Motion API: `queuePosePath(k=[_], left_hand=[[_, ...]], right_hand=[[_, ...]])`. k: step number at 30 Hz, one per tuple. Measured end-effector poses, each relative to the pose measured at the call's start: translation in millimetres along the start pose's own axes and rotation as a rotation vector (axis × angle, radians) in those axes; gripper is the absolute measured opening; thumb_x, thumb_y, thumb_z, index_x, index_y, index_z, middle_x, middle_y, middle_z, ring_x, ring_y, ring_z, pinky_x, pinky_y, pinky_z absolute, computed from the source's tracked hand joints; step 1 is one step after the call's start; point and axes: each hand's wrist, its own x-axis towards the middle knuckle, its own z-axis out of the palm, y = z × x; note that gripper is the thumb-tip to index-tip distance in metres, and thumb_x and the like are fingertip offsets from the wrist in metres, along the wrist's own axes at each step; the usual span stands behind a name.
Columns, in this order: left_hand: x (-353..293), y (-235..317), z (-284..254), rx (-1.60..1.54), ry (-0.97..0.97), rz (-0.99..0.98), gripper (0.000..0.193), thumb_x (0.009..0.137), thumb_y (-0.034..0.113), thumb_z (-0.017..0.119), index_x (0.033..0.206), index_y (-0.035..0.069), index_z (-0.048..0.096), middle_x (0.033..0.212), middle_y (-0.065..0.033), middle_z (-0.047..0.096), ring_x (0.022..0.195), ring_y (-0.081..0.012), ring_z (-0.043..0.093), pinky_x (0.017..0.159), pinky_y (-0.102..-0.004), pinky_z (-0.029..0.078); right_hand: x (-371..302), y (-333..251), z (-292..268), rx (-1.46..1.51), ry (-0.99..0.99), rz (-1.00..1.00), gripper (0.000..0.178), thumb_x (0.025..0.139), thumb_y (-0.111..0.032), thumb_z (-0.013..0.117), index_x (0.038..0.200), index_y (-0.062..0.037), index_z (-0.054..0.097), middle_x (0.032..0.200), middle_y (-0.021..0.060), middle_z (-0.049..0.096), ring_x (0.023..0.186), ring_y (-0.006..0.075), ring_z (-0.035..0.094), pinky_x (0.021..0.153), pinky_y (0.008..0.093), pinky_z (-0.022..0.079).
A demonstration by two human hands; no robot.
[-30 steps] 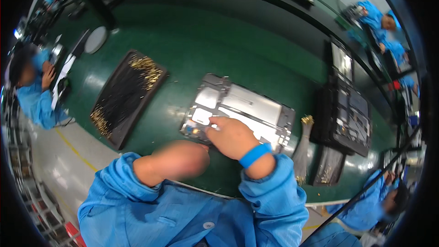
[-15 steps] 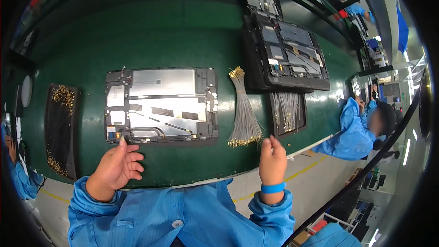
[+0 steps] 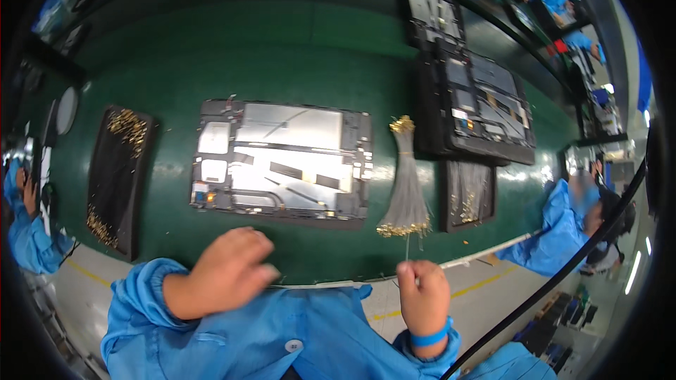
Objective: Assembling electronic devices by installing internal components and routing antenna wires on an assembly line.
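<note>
My right hand (image 3: 424, 295), with a blue band at its wrist, pinches the end of a thin grey cable (image 3: 407, 248) at the near end of a cable bundle (image 3: 406, 190). The bundle is tied near its far end and has gold connectors at both ends. My left hand (image 3: 236, 267), somewhat blurred, hovers over the table's front edge with thumb and fingers apart and nothing seen in it. Just beyond it lies an opened tablet housing (image 3: 289, 134) with silver plates and black strips, on a dark foam pad.
A black tray (image 3: 113, 176) with small gold parts lies at the left. At the right are stacked tablet housings (image 3: 486, 98) on dark foam and a tray of grey cables (image 3: 468, 190). A co-worker in blue (image 3: 563, 218) sits beyond. A black cord (image 3: 549, 281) crosses the lower right.
My left hand has moved right and turned palm-down, away from the housing's corner. My right hand has come nearer to me, and a cable now stretches between it and the bundle. The view has shifted.
</note>
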Motion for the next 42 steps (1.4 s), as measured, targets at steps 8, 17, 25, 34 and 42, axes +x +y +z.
queuePosePath(k=[8, 17, 25, 34, 42], left_hand=[[4.4, 25.0, 7.4, -0.236, -0.293, 0.475, 0.029, 0.072, 0.012, 0.050, 0.100, 0.007, 0.053, 0.079, -0.0052, 0.051, 0.074, -0.0202, 0.052, 0.064, -0.0282, 0.044], [47.0, -7.0, 41.0, 0.363, 0.343, 0.163, 0.018, 0.066, 0.013, 0.056, 0.082, 0.007, 0.057, 0.069, -0.0012, 0.049, 0.070, -0.0162, 0.049, 0.059, -0.0282, 0.038], [48.3, -7.4, 41.0, 0.385, 0.208, 0.082, 0.021, 0.064, 0.010, 0.050, 0.083, 0.007, 0.057, 0.074, -0.0022, 0.051, 0.074, -0.0174, 0.048, 0.066, -0.0304, 0.037], [47.9, -0.8, 39.4, 0.407, 0.149, 0.052, 0.020, 0.065, 0.012, 0.049, 0.083, 0.006, 0.056, 0.073, -0.0029, 0.050, 0.073, -0.0178, 0.048, 0.066, -0.0305, 0.037], [48.7, 0.9, 33.6, 0.439, 0.110, 0.047, 0.019, 0.065, 0.013, 0.048, 0.080, 0.006, 0.056, 0.073, -0.0038, 0.050, 0.074, -0.0182, 0.048, 0.066, -0.0305, 0.037]], right_hand=[[19.2, -41.1, 5.9, 0.489, -1.126, -0.364, 0.016, 0.077, -0.023, 0.056, 0.078, -0.0071, 0.060, 0.072, 0.0105, 0.058, 0.069, 0.0254, 0.055, 0.061, 0.0302, 0.044], [50.0, -46.9, 61.5, 1.305, 0.005, 0.357, 0.026, 0.085, -0.021, 0.047, 0.102, -0.0012, 0.043, 0.078, 0.0090, 0.055, 0.065, 0.0113, 0.049, 0.058, 0.0254, 0.042], [51.3, -37.3, 102.6, 1.005, 0.367, -0.165, 0.026, 0.090, -0.020, 0.032, 0.108, -0.0022, 0.035, 0.086, 0.0145, 0.054, 0.070, 0.0158, 0.051, 0.066, 0.0284, 0.043], [53.5, -27.6, 116.5, 0.817, 0.431, -0.415, 0.024, 0.089, -0.021, 0.035, 0.105, -0.0024, 0.036, 0.081, 0.0152, 0.056, 0.071, 0.0195, 0.055, 0.063, 0.0304, 0.046], [65.1, -57.6, 79.6, 0.328, 0.165, -0.743, 0.010, 0.075, -0.012, 0.055, 0.079, -0.0032, 0.052, 0.076, 0.0122, 0.056, 0.065, 0.0255, 0.055, 0.060, 0.0308, 0.045]])
